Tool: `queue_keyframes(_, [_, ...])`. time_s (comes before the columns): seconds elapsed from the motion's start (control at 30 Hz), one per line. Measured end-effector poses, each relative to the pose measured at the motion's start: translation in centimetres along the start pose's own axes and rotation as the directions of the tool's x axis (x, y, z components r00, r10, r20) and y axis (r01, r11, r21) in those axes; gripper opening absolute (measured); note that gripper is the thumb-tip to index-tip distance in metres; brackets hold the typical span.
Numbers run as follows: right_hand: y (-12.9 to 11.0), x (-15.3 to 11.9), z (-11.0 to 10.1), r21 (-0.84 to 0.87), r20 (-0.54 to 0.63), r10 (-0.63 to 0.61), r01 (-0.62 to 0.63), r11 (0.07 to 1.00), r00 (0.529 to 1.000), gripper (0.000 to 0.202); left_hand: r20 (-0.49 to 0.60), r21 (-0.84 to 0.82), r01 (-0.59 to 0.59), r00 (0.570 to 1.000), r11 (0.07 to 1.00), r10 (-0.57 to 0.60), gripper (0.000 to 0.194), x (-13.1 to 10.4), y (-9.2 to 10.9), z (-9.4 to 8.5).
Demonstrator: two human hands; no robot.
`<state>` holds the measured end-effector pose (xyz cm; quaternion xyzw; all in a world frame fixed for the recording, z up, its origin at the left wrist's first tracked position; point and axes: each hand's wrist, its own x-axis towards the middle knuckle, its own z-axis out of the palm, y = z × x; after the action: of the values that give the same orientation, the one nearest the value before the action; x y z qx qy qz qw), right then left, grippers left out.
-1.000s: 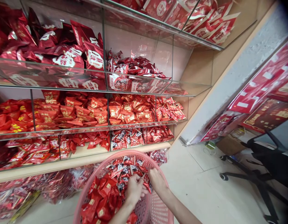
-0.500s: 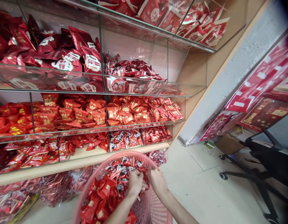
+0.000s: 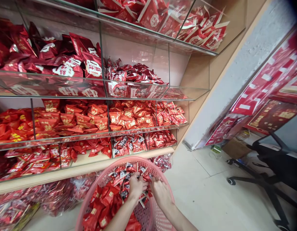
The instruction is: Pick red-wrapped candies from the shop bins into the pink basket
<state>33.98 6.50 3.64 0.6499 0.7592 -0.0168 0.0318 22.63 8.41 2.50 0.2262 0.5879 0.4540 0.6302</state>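
A round pink plastic basket [image 3: 100, 178] stands on the floor before me. Small red, white and black patterned packets [image 3: 121, 175] fill its far side, and larger plain red packets [image 3: 107, 195] with gold print lie in its near left part. My left hand [image 3: 136, 187] is down among the patterned packets, fingers curled over some of them. Just to its right, my right hand [image 3: 160, 192] is closed, thumb and fingers pressed together inside the right rim. Its fingertips touch the edge of the patterned packets, and what they pinch is hidden.
A shelf unit [image 3: 83, 168] with clear dividers holds many red packets behind the basket. Plastic-bagged packets [image 3: 58, 194] lie under it. To the right are an office chair [image 3: 275, 160], a wall corner [image 3: 199, 138] and red printed goods [image 3: 249, 99].
Both hands have shifted slightly left and stay close together over the patterned packets. The left fingers have moved a little. The camera view has tilted slightly.
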Motion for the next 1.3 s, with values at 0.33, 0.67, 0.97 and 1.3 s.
queue_keyframes(0.33, [-0.5, 0.1, 2.0, -0.001, 0.012, 0.053, -0.053, 0.999, 0.999, 0.027, 0.049, -0.087, -0.027, 0.998, 0.996, 0.032, 0.029, -0.6, -1.0, -0.2])
queue_keyframes(0.67, [0.6, 1.2, -3.1, 0.089, -0.094, 0.029, -0.020, 0.996, 0.995, 0.028, 0.054, 0.023, -0.275, 0.960, 0.961, 0.273, 0.043, -2.6, 0.4, -6.6])
queue_keyframes(0.97, [-2.1, 12.0, -8.0, 0.201, -0.186, -0.104, 0.141, 0.969, 0.977, 0.028, -0.312, 0.513, -0.493, 0.655, 0.703, 0.688, 0.042, -1.7, 0.5, -20.2])
queue_keyframes(1.3, [-3.7, 19.7, -6.0, 0.272, -0.111, 0.049, -0.017, 0.962, 0.993, 0.041, -0.331, 0.357, -0.499, 0.723, 0.790, 0.606, 0.048, -3.0, -1.0, -19.4])
